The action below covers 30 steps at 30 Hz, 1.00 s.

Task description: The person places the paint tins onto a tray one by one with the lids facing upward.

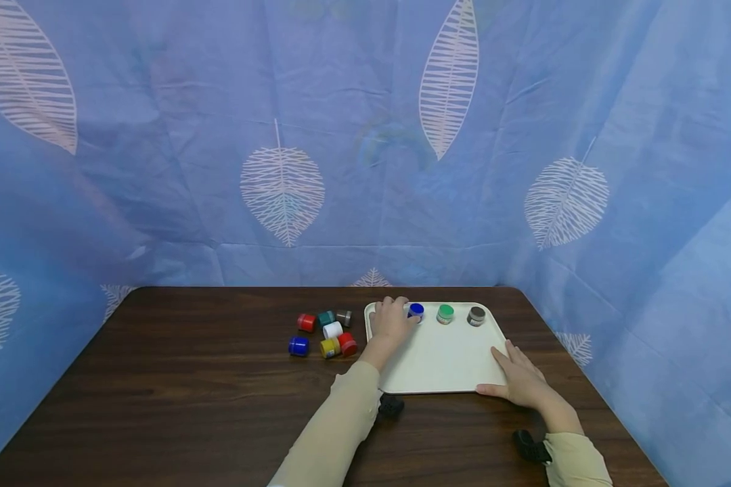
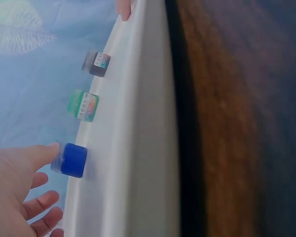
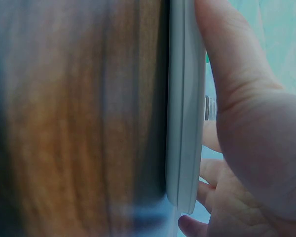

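"What's behind all this?"

"A blue cloth backdrop point(image 1: 353, 182) with white leaf prints, hanging past a dark wood-grain table point(image 1: 158, 399)."

"And the thing being handled?"

"A blue paint jar point(image 1: 416, 310), upright in the white tray point(image 1: 445, 358), near its far edge. The left hand point(image 1: 391, 323) is beside it: thumb tip at the jar's lid, the other fingers loosely spread, nothing clasped. Whether the thumb presses, I can't tell."

"What stands next to it?"

"A green paint jar point(image 1: 445, 314), then a dark paint jar point(image 1: 476, 316); the three make a spaced row, all upright."

"And the right hand point(image 1: 522, 379)?"

"At the tray's near right corner, thumb by the near edge, fingers extended along the side. It touches the tray without clenching it, I'd say."

"So how far along is it?"

"Early to midway, in my judgement. Three jars are standing in the tray; seven lie loose on the table to its left: a red jar point(image 1: 306, 322), a teal jar point(image 1: 325, 318), a grey jar point(image 1: 344, 318), a white jar point(image 1: 332, 330), a loose blue jar point(image 1: 298, 346), a yellow jar point(image 1: 329, 348) and a second red jar point(image 1: 348, 344)."

"Any brand?"

"None I can read. The left wrist view shows pale, colourful labels on the green and dark jars, but their print is blurred. The standing blue one shows no label there."
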{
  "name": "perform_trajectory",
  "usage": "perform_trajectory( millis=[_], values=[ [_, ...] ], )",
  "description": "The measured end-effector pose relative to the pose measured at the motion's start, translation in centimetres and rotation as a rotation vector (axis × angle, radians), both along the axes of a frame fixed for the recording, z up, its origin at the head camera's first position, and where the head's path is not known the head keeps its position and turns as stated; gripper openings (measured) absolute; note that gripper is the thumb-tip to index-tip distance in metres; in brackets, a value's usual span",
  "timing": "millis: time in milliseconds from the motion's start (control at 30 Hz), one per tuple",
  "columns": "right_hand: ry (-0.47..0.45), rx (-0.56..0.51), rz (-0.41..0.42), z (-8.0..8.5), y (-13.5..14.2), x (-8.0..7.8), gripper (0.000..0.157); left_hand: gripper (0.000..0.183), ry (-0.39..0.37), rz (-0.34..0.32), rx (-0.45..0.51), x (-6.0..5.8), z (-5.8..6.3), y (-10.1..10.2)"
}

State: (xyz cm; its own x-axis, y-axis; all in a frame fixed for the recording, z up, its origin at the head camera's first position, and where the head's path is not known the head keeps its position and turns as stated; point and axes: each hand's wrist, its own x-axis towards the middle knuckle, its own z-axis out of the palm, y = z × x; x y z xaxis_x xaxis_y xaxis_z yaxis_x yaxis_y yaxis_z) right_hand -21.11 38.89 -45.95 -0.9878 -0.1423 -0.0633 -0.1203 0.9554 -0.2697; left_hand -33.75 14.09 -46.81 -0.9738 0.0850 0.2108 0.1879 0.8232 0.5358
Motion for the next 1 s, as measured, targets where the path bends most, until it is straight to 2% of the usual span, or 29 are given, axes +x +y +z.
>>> perform_trajectory(
  millis=[433,700,1000],
  values=[
    [-0.009,0.005,-0.001,0.0,0.1,-0.2,0.104,0.043,0.091,-0.06,-0.011,2.4,1.0,-2.2],
    [0.014,0.019,0.001,-0.4,0.4,-0.3,0.103,0.039,0.134,-0.13,-0.088,4.0,1.5,-3.4],
    [0.018,0.013,-0.001,-0.4,0.3,-0.2,0.103,0.036,0.176,-0.214,-0.176,5.6,2.6,-5.2]
  ],
)
